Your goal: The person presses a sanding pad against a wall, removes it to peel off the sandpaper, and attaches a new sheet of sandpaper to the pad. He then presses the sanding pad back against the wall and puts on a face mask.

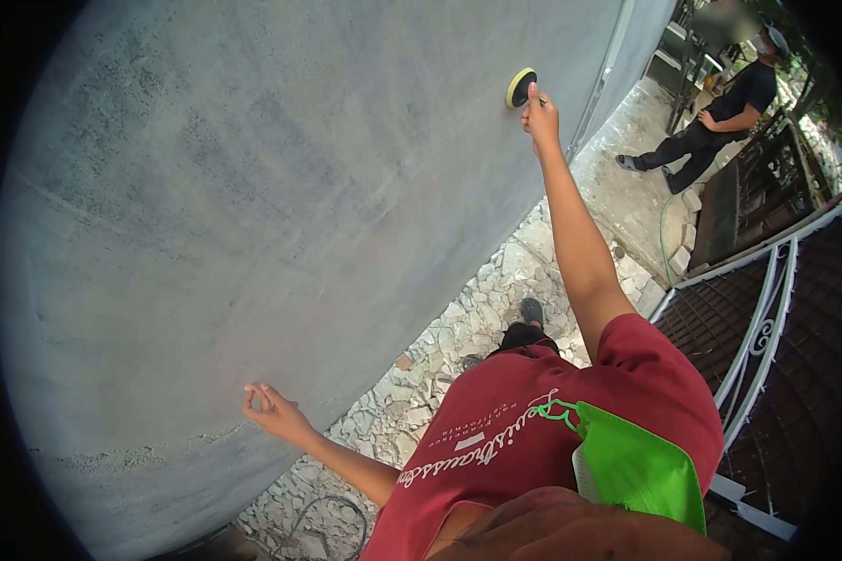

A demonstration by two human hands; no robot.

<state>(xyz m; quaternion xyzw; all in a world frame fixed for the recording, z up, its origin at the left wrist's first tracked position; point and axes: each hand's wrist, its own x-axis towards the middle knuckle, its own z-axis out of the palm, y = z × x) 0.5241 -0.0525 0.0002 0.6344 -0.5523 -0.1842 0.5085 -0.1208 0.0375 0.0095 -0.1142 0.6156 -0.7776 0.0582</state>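
Observation:
My right hand (541,120) is closed around a round pad (522,87) with a black back and a yellow edge, held up at the grey wall (253,206). The pad's face is turned to the wall near its right part. Lower left, my left hand (271,408) is raised close to the wall, its fingers curled and partly apart, with nothing visible in them. Whether its fingertips touch the wall I cannot tell.
Broken pale stones (421,374) cover the ground along the wall's foot. A person (730,112) in dark clothes stands upper right. A white metal railing (767,327) is at the right. A thin hose (665,234) and a cable (332,498) lie on the ground.

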